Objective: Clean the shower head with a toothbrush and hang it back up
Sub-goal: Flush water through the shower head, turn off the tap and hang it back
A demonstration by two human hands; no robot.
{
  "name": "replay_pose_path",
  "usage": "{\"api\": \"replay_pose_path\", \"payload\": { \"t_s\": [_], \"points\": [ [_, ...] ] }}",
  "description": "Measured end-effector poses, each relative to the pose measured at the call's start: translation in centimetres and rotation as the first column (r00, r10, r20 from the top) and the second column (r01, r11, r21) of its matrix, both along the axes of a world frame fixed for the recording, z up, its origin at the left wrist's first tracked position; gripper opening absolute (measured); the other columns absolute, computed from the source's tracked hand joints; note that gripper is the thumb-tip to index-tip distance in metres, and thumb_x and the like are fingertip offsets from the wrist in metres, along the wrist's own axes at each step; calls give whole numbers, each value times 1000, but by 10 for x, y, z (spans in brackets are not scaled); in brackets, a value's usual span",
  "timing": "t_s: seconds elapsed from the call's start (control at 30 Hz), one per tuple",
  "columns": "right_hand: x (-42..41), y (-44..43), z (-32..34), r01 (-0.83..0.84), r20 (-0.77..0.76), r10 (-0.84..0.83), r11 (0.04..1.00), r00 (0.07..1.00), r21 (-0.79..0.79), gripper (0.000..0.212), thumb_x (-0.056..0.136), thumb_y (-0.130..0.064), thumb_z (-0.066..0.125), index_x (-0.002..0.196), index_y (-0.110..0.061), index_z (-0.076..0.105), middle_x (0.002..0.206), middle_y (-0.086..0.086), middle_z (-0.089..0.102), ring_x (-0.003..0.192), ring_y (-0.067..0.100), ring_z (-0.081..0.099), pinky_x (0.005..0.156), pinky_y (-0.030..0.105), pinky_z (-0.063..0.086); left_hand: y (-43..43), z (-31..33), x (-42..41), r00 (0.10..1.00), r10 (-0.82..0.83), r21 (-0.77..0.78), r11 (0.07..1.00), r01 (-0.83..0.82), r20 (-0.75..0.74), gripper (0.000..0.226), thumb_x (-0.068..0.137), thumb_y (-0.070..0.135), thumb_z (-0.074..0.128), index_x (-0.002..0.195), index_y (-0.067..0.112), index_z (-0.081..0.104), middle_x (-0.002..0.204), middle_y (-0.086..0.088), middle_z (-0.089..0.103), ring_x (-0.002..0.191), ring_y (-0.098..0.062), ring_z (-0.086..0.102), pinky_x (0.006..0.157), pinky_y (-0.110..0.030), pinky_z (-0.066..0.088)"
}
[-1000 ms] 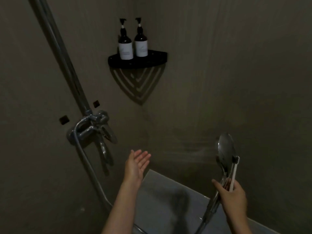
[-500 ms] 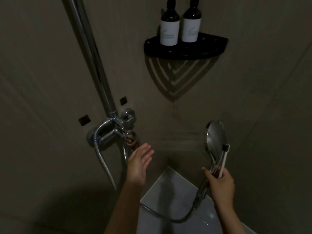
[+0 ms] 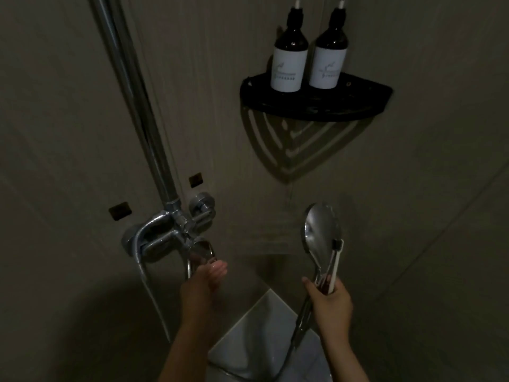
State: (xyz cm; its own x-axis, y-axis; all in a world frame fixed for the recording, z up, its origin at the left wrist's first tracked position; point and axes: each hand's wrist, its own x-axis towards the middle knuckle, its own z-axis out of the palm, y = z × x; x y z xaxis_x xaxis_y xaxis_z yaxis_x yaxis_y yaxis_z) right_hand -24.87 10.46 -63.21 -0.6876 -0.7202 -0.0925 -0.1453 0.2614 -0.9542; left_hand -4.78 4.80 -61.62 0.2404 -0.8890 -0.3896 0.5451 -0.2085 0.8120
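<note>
My right hand (image 3: 329,303) grips the handle of the chrome shower head (image 3: 321,230) together with a white toothbrush (image 3: 336,260). The round head stands upright above my fist, and the brush's dark bristles lie against its lower right edge. My left hand (image 3: 205,279) reaches to the chrome tap lever (image 3: 202,250) under the mixer valve (image 3: 165,232), with straight fingers touching its lower end. The shower hose (image 3: 286,357) loops down from the handle.
A chrome riser pipe (image 3: 132,100) runs up the wall from the mixer. A black corner shelf (image 3: 316,106) at the upper right carries two dark pump bottles (image 3: 289,59). A pale ledge (image 3: 256,326) lies below, between my arms. The room is dim.
My left hand has moved forward from open air to the tap lever. The view has shifted closer to the mixer. My right hand keeps its grip on the shower head and toothbrush.
</note>
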Motion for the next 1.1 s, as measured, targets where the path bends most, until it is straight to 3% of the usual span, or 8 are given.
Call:
{"api": "replay_pose_path", "payload": {
  "t_s": [0.2, 0.43, 0.6, 0.7, 0.8, 0.9, 0.97, 1.1],
  "points": [
    [-5, -7, 10, -20, -16, 19, 998, 1000, -52, 22, 74, -13, 78, 67, -15, 56, 61, 1, 58, 57, 9, 52, 51, 11, 42, -4, 3, -5, 998, 54, -42, 998, -54, 14, 29, 94, -3, 29, 81, 1, 55, 52, 2, 69, 50, -5, 67, 54, -12, 54],
    [-2, -14, 12, -54, -23, 53, 998, 998, -39, 22, 74, -17, 78, 67, -12, 57, 60, 1, 58, 58, 15, 54, 56, 27, 41, -6, 3, -3, 996, 66, 16, 998, -65, -54, 21, 92, -2, 38, 84, -1, 57, 54, -1, 70, 52, -6, 68, 54, -12, 55],
    [2, -17, 16, -93, -34, 92, 995, 995, -42, 30, 74, -16, 78, 61, -16, 51, 55, -4, 51, 53, 10, 48, 54, 26, 40, -9, -4, -2, 998, 61, 57, 996, -62, 10, 15, 89, 3, 48, 88, 4, 63, 61, 2, 72, 62, -5, 68, 70, -19, 52],
    [4, -19, 18, -107, -40, 105, 992, 994, -68, 30, 74, -15, 78, 61, -16, 51, 54, -4, 51, 52, 8, 46, 53, 24, 39, -12, -6, -1, 997, 76, 46, 996, -76, -10, 16, 87, -3, 50, 83, 4, 63, 63, -1, 72, 59, -4, 69, 68, -15, 55],
    [7, -22, 20, -120, -39, 117, 989, 992, -85, 29, 74, -14, 77, 62, -17, 52, 55, -3, 52, 53, 8, 47, 52, 20, 39, -12, -5, -2, 996, 84, 30, 996, -84, -2, 17, 87, -6, 48, 81, 3, 62, 57, 0, 71, 57, -5, 69, 73, -21, 53],
    [8, -24, 18, -132, -48, 128, 987, 991, -91, 26, 75, -14, 77, 64, -16, 53, 56, -3, 53, 53, 7, 48, 50, 14, 38, -10, -6, -1, 997, 70, 19, 997, -70, -12, 19, 90, -3, 44, 82, 4, 60, 57, 2, 71, 58, -3, 69, 64, -14, 55],
    [8, -25, 17, -138, -41, 135, 986, 990, -95, 26, 75, -15, 77, 64, -16, 53, 56, -3, 53, 54, 8, 49, 52, 17, 40, -10, -5, -2, 997, 74, 38, 996, -74, 13, 14, 89, -1, 49, 85, 6, 61, 57, 5, 71, 58, -1, 68, 63, -11, 54],
    [8, -27, 18, -145, -44, 142, 985, 989, -97, 27, 75, -16, 78, 63, -17, 53, 56, -3, 54, 53, 8, 48, 53, 23, 39, -15, -5, -3, 994, 87, 58, 995, -83, -65, 19, 85, -9, 47, 101, -13, 58, 53, 0, 69, 52, -5, 68, 56, -10, 54]
  ]
}}
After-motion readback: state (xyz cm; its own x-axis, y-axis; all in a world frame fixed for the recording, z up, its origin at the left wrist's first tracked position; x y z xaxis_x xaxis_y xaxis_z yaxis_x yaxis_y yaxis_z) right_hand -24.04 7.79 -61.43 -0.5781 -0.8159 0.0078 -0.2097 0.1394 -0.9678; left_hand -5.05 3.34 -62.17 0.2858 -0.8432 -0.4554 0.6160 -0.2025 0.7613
